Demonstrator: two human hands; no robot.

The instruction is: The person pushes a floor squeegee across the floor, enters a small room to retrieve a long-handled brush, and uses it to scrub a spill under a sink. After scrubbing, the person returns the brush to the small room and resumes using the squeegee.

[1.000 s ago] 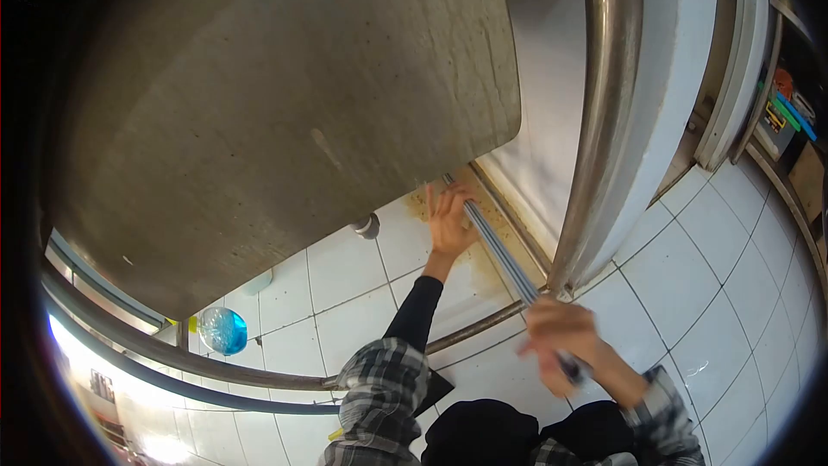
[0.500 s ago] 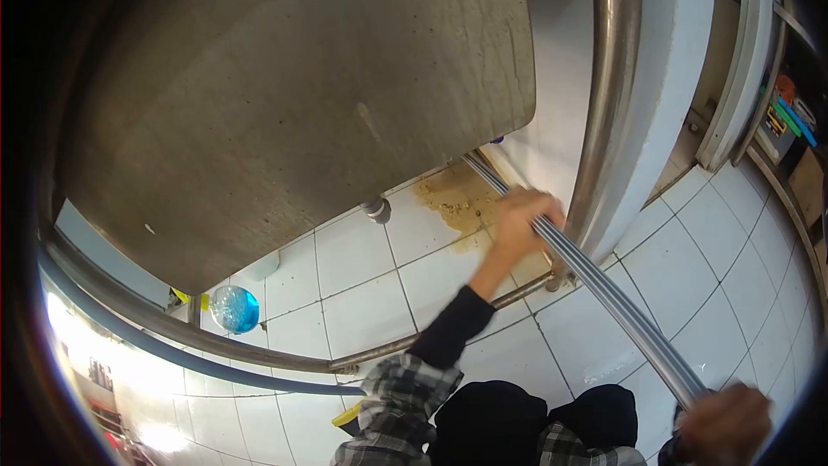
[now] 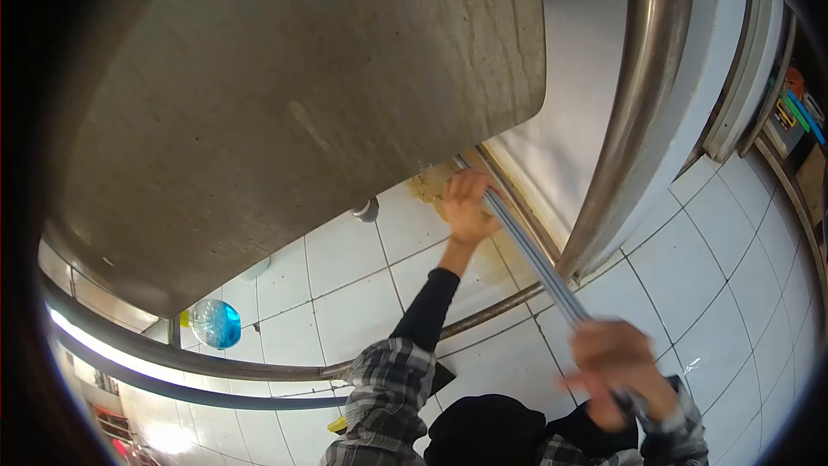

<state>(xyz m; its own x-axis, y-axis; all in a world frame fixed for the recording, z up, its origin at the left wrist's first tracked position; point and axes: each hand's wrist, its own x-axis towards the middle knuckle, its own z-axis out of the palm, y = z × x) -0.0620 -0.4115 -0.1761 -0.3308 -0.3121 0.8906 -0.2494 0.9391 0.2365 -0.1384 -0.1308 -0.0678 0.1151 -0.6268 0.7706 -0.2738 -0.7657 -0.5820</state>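
A long silver-grey striped handle slants from under a large metal panel down to the lower right. Its far end is hidden beneath the panel. My left hand is wrapped around the upper part of the handle, above a brown-stained patch of floor. Lower down, my right hand grips the near end and is smeared by motion. Both arms wear black and checked sleeves.
Metal tube rails run at right and along the front. A bottle with blue liquid lies on white tiles at left. A grey pipe end pokes out below the panel. Tools sit at far right.
Both hands and the handle have moved up and to the left, the handle reaching further under the panel. My right hand has come closer to my left. The view has shifted slightly.
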